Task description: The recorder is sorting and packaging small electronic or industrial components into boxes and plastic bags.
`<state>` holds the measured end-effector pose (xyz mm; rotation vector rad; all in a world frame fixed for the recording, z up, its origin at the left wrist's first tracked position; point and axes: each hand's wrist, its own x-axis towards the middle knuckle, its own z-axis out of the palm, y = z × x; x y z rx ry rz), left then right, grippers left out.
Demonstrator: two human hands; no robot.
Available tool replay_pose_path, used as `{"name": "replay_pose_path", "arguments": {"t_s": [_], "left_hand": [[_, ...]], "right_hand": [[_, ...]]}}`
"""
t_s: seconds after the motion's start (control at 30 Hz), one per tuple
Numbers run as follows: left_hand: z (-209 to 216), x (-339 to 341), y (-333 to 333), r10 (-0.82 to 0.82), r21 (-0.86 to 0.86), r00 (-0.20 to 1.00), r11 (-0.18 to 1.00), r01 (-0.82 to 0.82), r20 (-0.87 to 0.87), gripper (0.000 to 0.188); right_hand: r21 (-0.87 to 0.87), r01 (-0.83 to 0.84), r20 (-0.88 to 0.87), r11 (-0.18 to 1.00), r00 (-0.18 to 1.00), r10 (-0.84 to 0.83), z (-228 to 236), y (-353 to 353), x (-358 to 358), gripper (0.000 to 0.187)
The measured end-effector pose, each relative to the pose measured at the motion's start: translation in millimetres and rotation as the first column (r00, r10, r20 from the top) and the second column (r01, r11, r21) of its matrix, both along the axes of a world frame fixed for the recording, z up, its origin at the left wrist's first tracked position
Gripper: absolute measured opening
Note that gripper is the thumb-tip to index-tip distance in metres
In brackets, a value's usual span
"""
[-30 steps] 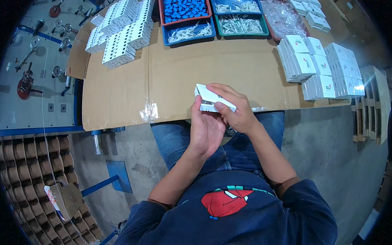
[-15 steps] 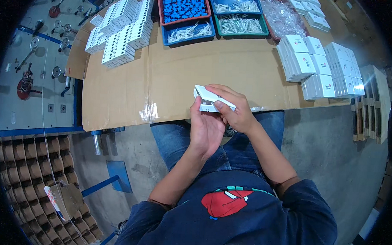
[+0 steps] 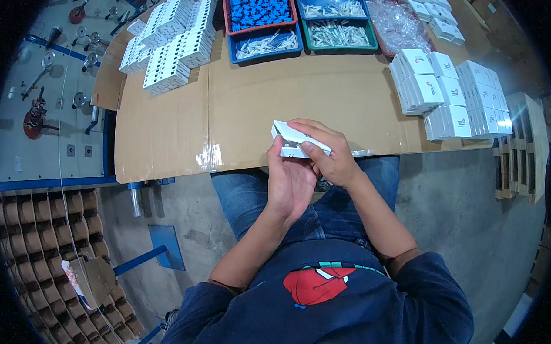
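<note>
From where I sit, I find the white box (image 3: 294, 135) held up at the table's near edge. I see the left hand (image 3: 290, 184) grasping it palm up, thumb at the box's 9 o'clock end, its other fingers mostly hidden. The right hand (image 3: 335, 157) grasps the same box from 3 o'clock, fingers over the top, thumb on the near side. Beyond lies the cardboard-covered table (image 3: 259, 105). Around 12 o'clock I have 1 red tray (image 3: 260, 30) of blue parts, plus 2 blue trays (image 3: 268, 58) and 1 green tray (image 3: 344, 50) with white pieces. White blocks (image 3: 176, 53) stand stacked at 10 o'clock, clear bags (image 3: 399, 24) lie at 1, and a pallet (image 3: 522, 153) shows at 3.
</note>
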<state>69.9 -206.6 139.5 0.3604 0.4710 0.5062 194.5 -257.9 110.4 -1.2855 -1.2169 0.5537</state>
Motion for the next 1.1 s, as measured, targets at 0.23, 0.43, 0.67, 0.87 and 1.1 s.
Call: {"name": "replay_pose_path", "arguments": {"t_s": [0.23, 0.43, 0.67, 0.87, 1.1], "left_hand": [[1.7, -0.2, 3.7, 0.048, -0.024, 0.999, 0.999, -0.049, -0.02, 0.061], [-6.3, -16.4, 31.7, -0.154, -0.083, 0.987, 0.985, 0.15, -0.049, 0.094], [7.5, -11.1, 16.6, -0.111, 0.011, 0.982, 0.993, 0.114, -0.153, 0.083], [4.3, -4.8, 13.8, 0.007, 0.105, 0.982, 0.994, 0.013, -0.19, 0.053], [-12.8, -10.8, 14.1, 0.025, 0.174, 0.976, 0.985, 0.013, -0.216, 0.051]], "right_hand": [[-0.069, -0.053, 0.032, 0.996, 0.998, 0.056, 6.0, -0.1, 2.9, 0.041], [-0.075, -0.081, 0.027, 0.994, 0.996, 0.083, 19.5, -7.6, 11.8, 0.055], [-0.132, -0.145, 0.004, 0.98, 0.989, 0.147, 19.5, -6.4, 14.3, 0.053], [-0.096, -0.084, 0.114, 0.992, 0.989, 0.095, 18.8, -6.7, 11.0, 0.048], [0.003, -0.028, 0.242, 1.0, 0.97, 0.027, 20.2, -8.9, 6.3, 0.043]]}}
